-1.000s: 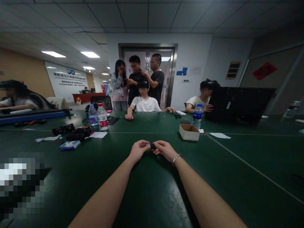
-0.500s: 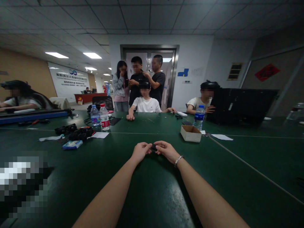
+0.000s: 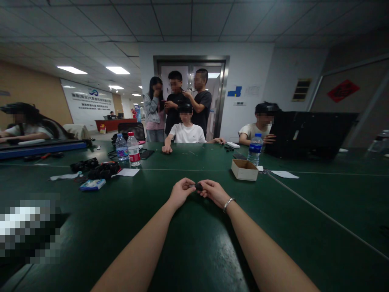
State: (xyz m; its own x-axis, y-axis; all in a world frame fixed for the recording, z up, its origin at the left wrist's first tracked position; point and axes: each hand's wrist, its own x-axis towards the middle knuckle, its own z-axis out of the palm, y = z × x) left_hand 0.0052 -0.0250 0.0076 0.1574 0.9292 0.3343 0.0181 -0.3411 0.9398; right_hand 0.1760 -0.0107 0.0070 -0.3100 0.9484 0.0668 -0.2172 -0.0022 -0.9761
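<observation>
A small black piece with a short greyish end is held between my two hands, just above the green table. It is too small for me to tell its kind. The fingertips of my left hand are pinched on its greyish end. On its dark, rounded side, my right hand, with a silver bracelet at the wrist, closes thumb and fingers. Part of the piece is hidden by the fingers.
An open cardboard box stands ahead right, by a blue-labelled water bottle. Ahead left are two bottles, black cable-like gear and a blue-white packet. A large black monitor stands right. Several people are across the table.
The black piece shows more plainly between my hands, its greyish end now visible. My left fingers have shifted slightly up and my hands stay close together.
</observation>
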